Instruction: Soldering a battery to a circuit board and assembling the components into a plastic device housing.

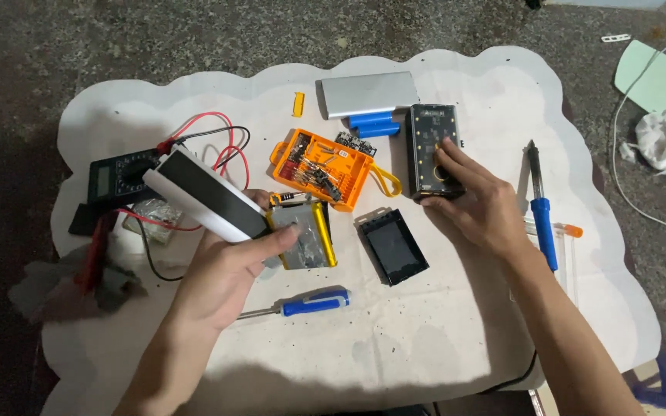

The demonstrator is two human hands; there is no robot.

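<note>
My left hand (229,270) grips a white and black power bank shell (206,196), held tilted above the white mat (464,323). Just right of that hand lies a flat silver battery pack with a yellow edge (310,235). My right hand (475,196) rests its fingers on a black rectangular device with a dotted face (430,146), pinning it to the mat. A small black screen module (392,246) lies between the two hands. A blue-handled screwdriver (310,303) lies near my left wrist.
An orange bit case (321,168) stands open mid-mat, with a silver metal casing (368,94) and blue cells (375,123) behind it. A black multimeter (117,176) with red and black leads sits left. A blue soldering iron (541,208) lies right. Crumpled tissue (660,139) lies on the floor.
</note>
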